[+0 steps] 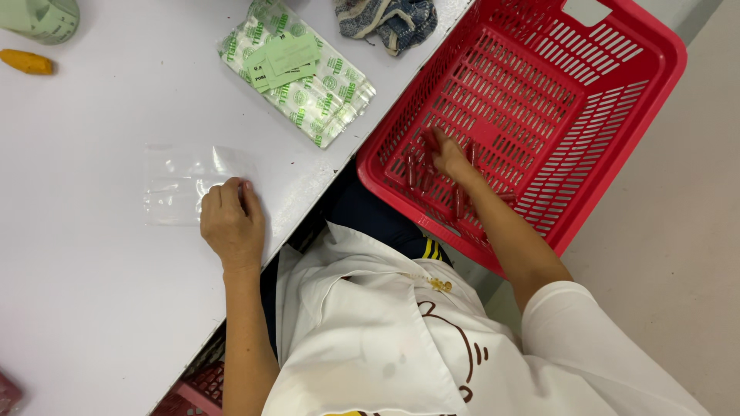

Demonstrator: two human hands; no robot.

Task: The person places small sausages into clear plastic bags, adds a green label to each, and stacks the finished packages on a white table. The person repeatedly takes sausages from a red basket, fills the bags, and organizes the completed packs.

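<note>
Left hand pinning a clear bag, right hand down in the red basket.

From where I watch, my left hand (231, 223) lies knuckles-up on the white table (85, 308), fingers curled onto the near edge of a clear plastic bag (185, 183) that lies flat. Past it sits a stack of green-printed packets (308, 77). My right hand (447, 154) reaches into the red basket (617, 115), fingers spread loosely over small dark red capsule-like pieces (420, 173) on its floor; I cannot tell whether it grips any. I judge the slick bag could slide from under those fingertips, and pieces could slip through the slots.
</note>
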